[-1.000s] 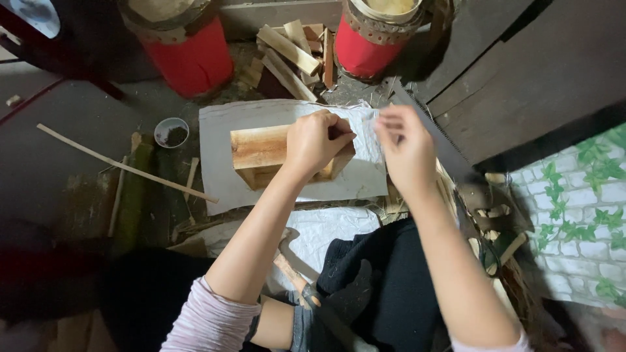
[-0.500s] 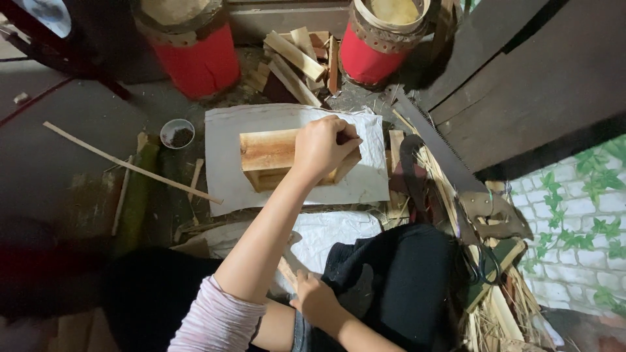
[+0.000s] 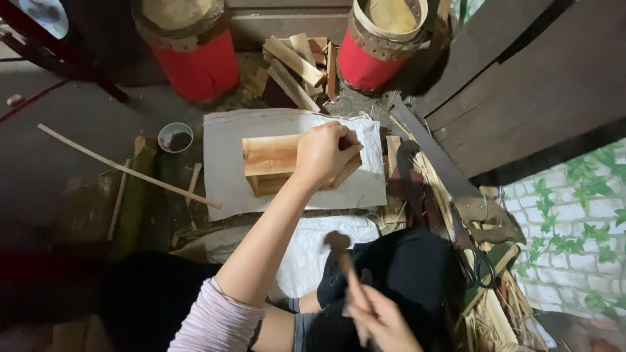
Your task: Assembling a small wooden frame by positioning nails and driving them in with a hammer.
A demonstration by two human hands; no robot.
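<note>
A small open wooden box [image 3: 270, 163] lies on a pale sheet [image 3: 225, 176] on the floor. My left hand [image 3: 324, 154] presses down on the box's right end, fingers curled over its top edge; whether it pinches something small there is hidden. Close to my lap, my right hand [image 3: 381, 321] grips the wooden handle of a small hammer [image 3: 340, 251]. The hammer's dark head points up and away from me, blurred, and hangs short of the box.
Two red drums [image 3: 195, 62] [image 3: 365, 58] stand at the back with wood offcuts [image 3: 297, 62] between them. A hand saw [image 3: 443, 166] lies right of the sheet over straw. A small cup [image 3: 175, 137] and a long thin stick [image 3: 124, 168] lie to the left.
My right hand left the box, dropped back to my lap, and now holds a hammer lifted toward the box. My left hand stayed on the box.
</note>
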